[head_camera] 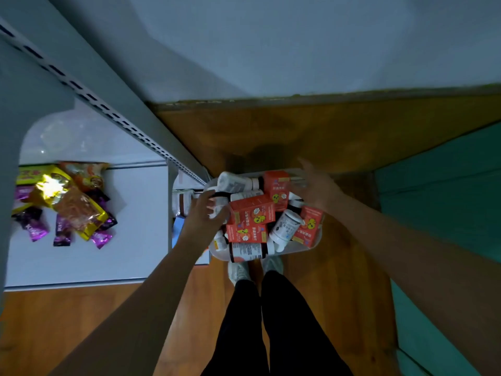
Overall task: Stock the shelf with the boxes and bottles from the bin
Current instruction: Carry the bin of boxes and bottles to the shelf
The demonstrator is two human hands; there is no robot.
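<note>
A clear plastic bin (311, 246) stands on the wooden floor in front of my feet. It is filled with several red boxes (253, 211) and white and dark bottles (286, 226). My left hand (202, 214) hovers over the bin's left side with its fingers loosely bent, holding nothing. My right hand (318, 185) hangs over the bin's far right corner, fingers spread and relaxed. The white metal shelf (135, 240) is to the left, and a few bottles (183, 202) stand on a lower level beside the bin.
A heap of purple, yellow and orange snack bags (65, 204) lies on the shelf at the left. The slotted upright (130, 126) of the shelf runs diagonally down to the bin. A green surface (444, 191) borders the floor at the right.
</note>
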